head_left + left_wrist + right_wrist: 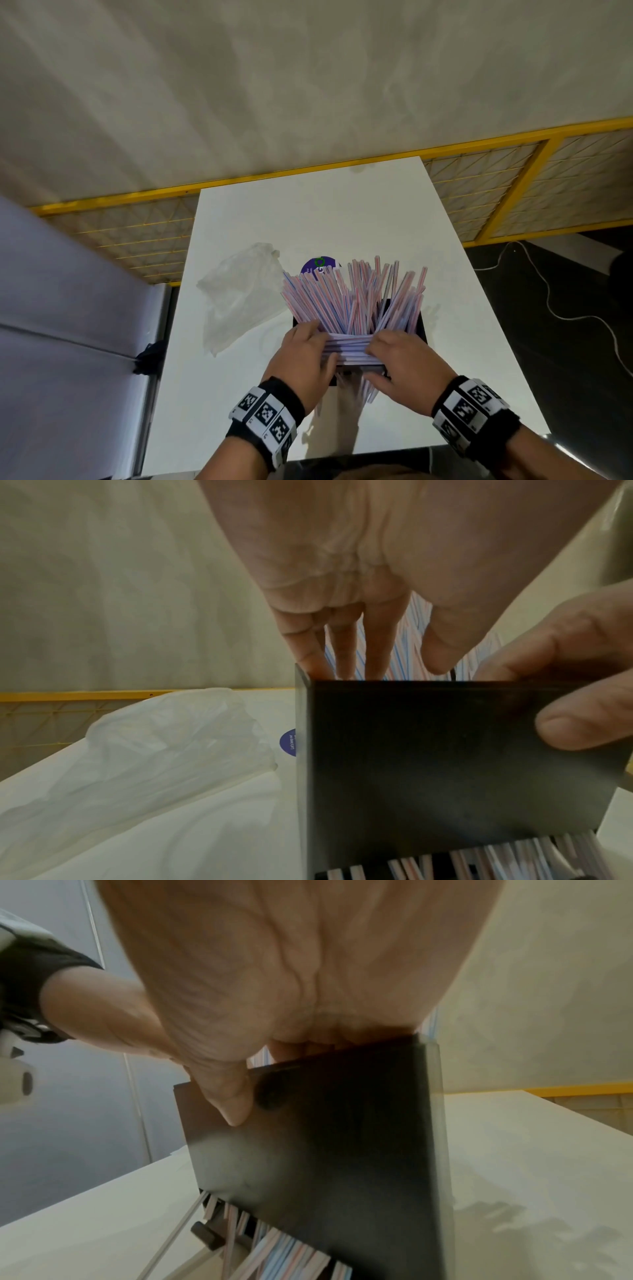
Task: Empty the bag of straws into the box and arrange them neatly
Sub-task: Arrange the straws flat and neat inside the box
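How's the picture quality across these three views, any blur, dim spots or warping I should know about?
Head view: wide-angle bend in the yellow rail; striped plastic straws fairly sharp, slight motion blur near both hands. Left wrist view: dim, the palm of the left hand is soft and close; the black box is murky. Right wrist view: the right hand fills the frame, and a pale hazy patch lies on the box wall.

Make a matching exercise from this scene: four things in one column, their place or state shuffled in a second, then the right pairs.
Things
1. striped straws
2. clear plastic bag
3. black box
4. purple round sticker

Places or states
A. lies crumpled and empty on the white table, left of the box
B. fan out of the box's top
C. on the table beyond the box, partly hidden by straws
D. stands between the left hand and right hand

Pairs: 1-B, 2-A, 3-D, 4-C
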### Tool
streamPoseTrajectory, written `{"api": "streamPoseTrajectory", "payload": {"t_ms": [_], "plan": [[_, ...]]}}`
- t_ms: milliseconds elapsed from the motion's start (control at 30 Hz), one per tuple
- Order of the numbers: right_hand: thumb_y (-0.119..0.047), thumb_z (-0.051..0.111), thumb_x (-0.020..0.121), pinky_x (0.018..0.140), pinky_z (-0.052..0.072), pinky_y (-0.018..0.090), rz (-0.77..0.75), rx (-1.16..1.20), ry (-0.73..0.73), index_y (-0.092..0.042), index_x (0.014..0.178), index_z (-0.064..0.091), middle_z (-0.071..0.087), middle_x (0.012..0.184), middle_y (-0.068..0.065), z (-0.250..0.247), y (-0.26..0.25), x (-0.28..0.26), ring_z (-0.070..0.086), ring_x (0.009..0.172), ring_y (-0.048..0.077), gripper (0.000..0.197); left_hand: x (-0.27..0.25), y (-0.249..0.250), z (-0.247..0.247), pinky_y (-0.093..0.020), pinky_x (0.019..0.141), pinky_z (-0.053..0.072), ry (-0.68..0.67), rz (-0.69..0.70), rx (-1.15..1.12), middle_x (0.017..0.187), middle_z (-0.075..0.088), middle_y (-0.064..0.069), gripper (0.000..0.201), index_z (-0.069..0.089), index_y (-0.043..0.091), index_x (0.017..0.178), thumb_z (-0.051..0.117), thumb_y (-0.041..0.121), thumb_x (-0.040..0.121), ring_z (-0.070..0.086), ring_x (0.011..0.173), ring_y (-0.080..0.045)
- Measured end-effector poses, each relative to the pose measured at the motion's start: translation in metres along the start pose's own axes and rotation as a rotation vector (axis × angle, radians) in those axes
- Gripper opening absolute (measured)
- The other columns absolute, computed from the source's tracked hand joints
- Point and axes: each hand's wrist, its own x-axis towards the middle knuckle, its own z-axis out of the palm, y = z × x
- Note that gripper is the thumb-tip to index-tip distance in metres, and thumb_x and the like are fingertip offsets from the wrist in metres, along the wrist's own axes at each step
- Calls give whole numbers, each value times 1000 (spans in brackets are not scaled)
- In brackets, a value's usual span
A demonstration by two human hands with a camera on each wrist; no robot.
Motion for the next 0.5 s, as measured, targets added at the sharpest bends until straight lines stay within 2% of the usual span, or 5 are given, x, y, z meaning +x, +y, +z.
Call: {"api": "streamPoseTrajectory", "payload": {"t_ms": [133,233,333,400,500], "plan": [[-51,52,99,111,40,36,-13,38,18,-28,143,53,53,141,-9,3,5,6,51,128,17,50,3,-3,-1,-25,115,30,-21,43,48,140,52,10,41,57,32,135,48,48,98,40,133,-14],[-50,51,98,114,40,39,-15,-27,7,-31,150,48,56,145,-9,4,8,11,52,131,18,56,5,-2,-2,-24,97,38,-36,55,78,118,64,9,32,62,33,121,46,48,99,51,115,-16],[-53,50,96,111,42,41,-16,-65,-43,-37,146,48,64,138,-9,1,7,17,58,125,18,53,8,1,-3,-26,85,41,-64,63,106,103,66,7,28,62,32,108,44,51,99,54,102,-16],[-51,52,94,106,46,40,-21,-62,-63,-39,142,51,68,130,-9,-2,7,23,62,119,18,50,10,1,-1,-27,85,44,-76,71,108,105,66,7,31,62,32,111,44,53,99,55,102,-16],[-49,54,91,102,48,40,-8,-56,-95,-36,136,57,69,124,-6,-5,5,30,62,115,21,47,11,3,3,-29,96,44,-80,116,79,120,65,7,39,62,28,127,46,51,100,56,110,-17]]}}
